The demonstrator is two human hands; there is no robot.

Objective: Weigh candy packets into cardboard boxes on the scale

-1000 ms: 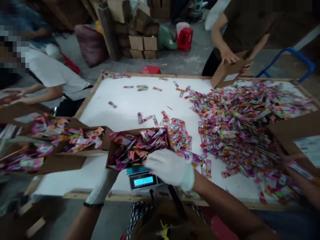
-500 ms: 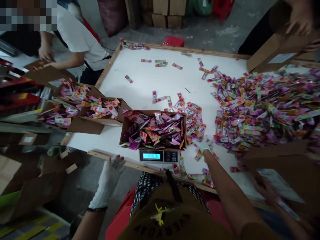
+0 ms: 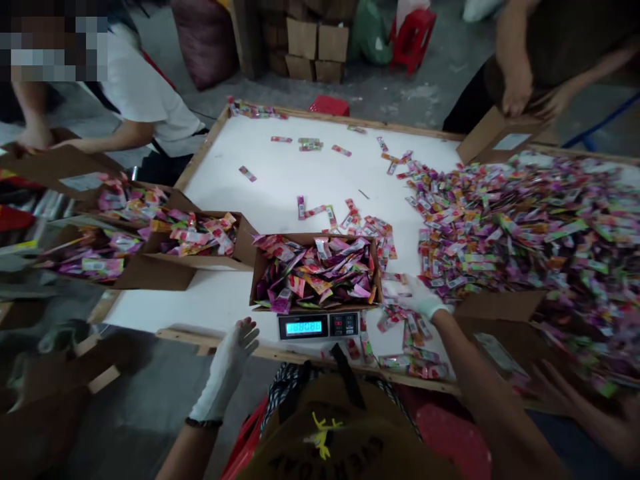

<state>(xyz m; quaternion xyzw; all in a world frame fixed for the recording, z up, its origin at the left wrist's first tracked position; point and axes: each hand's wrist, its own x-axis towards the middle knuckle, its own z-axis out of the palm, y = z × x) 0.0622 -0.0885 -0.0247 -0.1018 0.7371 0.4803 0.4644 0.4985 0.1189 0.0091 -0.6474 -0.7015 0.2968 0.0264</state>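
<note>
- The left hand point(image 3: 235, 353) is hovering by the table's point(image 3: 185, 300) near edge, fingers spread, now off the box point(image 3: 377, 273).
- The box is apparently resting on the scale point(image 3: 345, 325) without that hand's support.
- The right hand point(image 3: 415, 295) is reaching among packets point(image 3: 415, 327) beside it; blur is hiding its grip.

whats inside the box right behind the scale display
The cardboard box holds a jumbled heap of small packets, mostly purple, pink and orange, roughly up to its rim. The top layer covers whatever lies deeper, and the bottom cannot be seen.
</note>
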